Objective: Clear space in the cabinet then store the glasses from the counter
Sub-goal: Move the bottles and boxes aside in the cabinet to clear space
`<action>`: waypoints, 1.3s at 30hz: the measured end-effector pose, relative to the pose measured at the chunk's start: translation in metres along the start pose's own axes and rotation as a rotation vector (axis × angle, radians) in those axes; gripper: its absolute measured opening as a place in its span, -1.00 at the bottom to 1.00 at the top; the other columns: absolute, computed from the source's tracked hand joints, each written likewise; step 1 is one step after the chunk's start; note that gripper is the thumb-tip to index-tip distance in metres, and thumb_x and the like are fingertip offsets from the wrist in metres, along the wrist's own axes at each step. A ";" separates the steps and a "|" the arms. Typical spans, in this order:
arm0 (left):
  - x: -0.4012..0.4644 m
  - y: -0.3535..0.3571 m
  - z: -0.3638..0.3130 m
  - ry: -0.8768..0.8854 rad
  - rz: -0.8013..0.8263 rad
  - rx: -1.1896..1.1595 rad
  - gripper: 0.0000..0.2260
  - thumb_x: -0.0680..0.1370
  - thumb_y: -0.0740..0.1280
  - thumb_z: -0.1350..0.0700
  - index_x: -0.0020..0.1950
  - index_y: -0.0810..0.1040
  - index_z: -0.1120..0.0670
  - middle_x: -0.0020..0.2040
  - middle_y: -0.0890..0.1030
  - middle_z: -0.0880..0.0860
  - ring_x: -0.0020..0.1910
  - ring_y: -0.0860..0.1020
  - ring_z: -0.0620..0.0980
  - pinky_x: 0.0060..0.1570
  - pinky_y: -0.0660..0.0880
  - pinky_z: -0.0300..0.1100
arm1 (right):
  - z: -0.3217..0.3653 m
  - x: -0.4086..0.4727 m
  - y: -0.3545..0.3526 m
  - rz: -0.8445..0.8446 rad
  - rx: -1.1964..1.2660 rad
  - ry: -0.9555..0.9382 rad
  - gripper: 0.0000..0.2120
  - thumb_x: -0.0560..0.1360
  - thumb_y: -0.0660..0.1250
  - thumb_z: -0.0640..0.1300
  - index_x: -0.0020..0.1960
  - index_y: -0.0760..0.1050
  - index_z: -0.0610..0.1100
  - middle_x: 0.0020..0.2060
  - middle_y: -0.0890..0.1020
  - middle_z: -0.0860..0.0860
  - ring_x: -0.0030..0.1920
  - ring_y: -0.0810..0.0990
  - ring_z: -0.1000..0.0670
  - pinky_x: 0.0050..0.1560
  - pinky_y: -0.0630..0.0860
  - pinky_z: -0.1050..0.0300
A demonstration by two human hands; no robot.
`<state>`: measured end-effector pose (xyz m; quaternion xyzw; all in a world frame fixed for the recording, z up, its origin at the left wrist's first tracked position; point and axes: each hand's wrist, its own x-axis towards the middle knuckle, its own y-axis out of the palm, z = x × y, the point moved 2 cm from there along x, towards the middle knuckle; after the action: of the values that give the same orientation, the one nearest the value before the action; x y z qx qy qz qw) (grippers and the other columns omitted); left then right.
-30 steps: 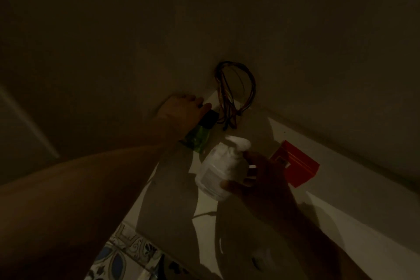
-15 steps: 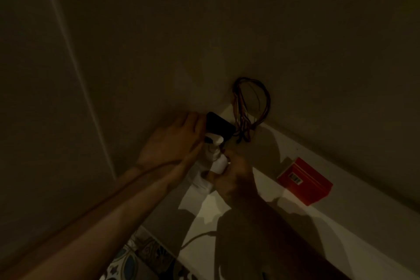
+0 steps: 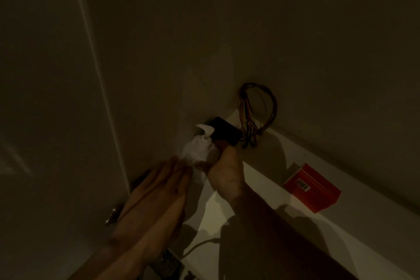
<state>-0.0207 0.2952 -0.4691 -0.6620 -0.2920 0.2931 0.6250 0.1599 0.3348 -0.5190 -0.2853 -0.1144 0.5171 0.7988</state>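
Observation:
Inside the dim cabinet, my right hand [image 3: 225,173] grips a tied white plastic bag [image 3: 197,150] and holds it in the back left corner of the white shelf [image 3: 284,234]. The bag's knotted top touches a black box [image 3: 225,130] that sits in that corner. My left hand [image 3: 159,191] lies flat with its fingers straight, its fingertips against the lower side of the bag. No glasses are in view.
A loop of coloured wires [image 3: 256,113] hangs at the back wall beside the black box. A red box [image 3: 312,187] lies on the shelf to the right. The cabinet's left wall [image 3: 56,98] stands close to my left arm, with a metal hinge [image 3: 111,215] low on it.
My right hand carried the white bag from mid-shelf into the back left corner. My left hand let go of the black box there and drew back to the bag's side.

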 end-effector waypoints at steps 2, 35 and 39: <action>-0.002 0.007 -0.005 0.008 -0.040 -0.014 -0.23 0.08 0.66 -0.06 0.23 0.63 0.18 0.19 0.65 0.18 0.17 0.62 0.16 0.11 0.54 0.03 | 0.003 0.002 0.001 -0.011 0.012 -0.021 -0.35 0.28 0.64 -0.13 0.33 0.51 -0.08 0.22 0.63 -0.06 0.25 0.58 -0.09 0.24 0.55 -0.07; 0.001 0.159 -0.099 0.223 0.027 -0.341 -0.12 0.45 0.04 -0.54 0.61 -0.02 -0.07 0.62 0.01 0.04 0.59 -0.08 0.13 0.44 -0.09 0.09 | -0.150 -0.027 -0.223 -0.155 -0.650 0.378 -0.68 0.51 0.44 -0.06 0.22 0.57 -0.14 0.18 0.53 -0.23 -0.04 0.57 -0.17 0.12 0.53 -0.04; 0.002 0.160 -0.097 0.215 0.005 -0.397 -0.11 0.42 0.01 -0.57 0.59 -0.22 -0.17 0.62 -0.19 -0.05 0.56 -0.28 0.02 0.45 -0.24 0.04 | -0.122 -0.040 -0.211 -0.167 -0.401 0.294 -0.71 0.46 0.49 -0.25 0.17 0.57 -0.18 0.08 0.64 -0.18 -0.01 0.63 -0.16 0.05 0.59 -0.05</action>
<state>0.0565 0.2254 -0.6244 -0.8002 -0.2739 0.1593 0.5091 0.3610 0.1947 -0.4926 -0.4996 -0.1207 0.3692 0.7743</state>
